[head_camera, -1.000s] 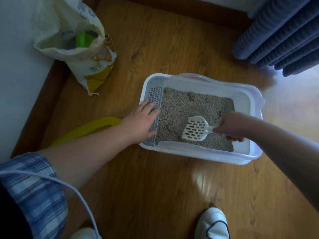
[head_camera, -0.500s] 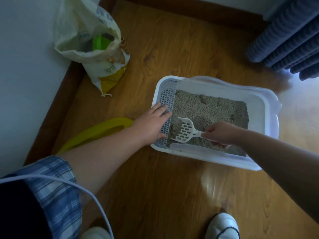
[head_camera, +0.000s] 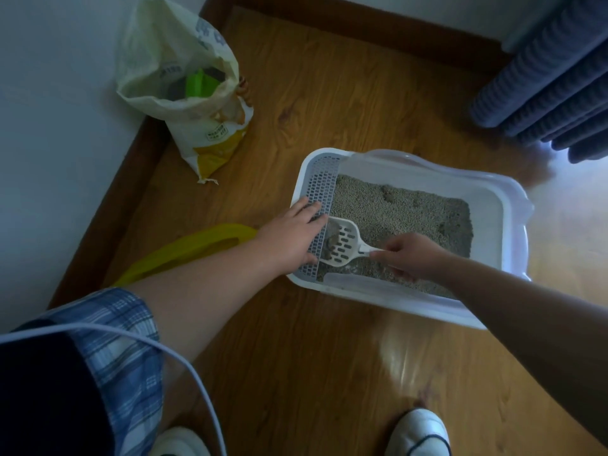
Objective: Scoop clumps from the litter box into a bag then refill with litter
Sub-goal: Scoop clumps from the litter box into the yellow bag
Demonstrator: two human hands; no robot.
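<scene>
A white litter box [head_camera: 500, 212] filled with grey litter [head_camera: 394, 209] sits on the wooden floor. My left hand [head_camera: 289, 240] lies flat, fingers straight, on the box's grey grated ledge [head_camera: 320, 189] at its left end. My right hand [head_camera: 411, 256] grips the handle of a white slotted scoop [head_camera: 342, 241]. The scoop's head is at the left end of the litter, against the grate, with a dark clump [head_camera: 330, 243] in it. A yellow bag [head_camera: 184, 250] lies on the floor left of the box, partly hidden by my left arm.
An open white-and-yellow litter sack [head_camera: 197, 103] with a green scoop [head_camera: 197, 83] inside stands in the corner at the back left. A blue curtain [head_camera: 552, 70] hangs at the back right. My white shoes [head_camera: 418, 432] are at the bottom edge. A white cable [head_camera: 184, 360] crosses my left sleeve.
My right hand has pushed the scoop leftward through the litter up to the grate, gathering a clump. My left hand has stayed on the grated ledge.
</scene>
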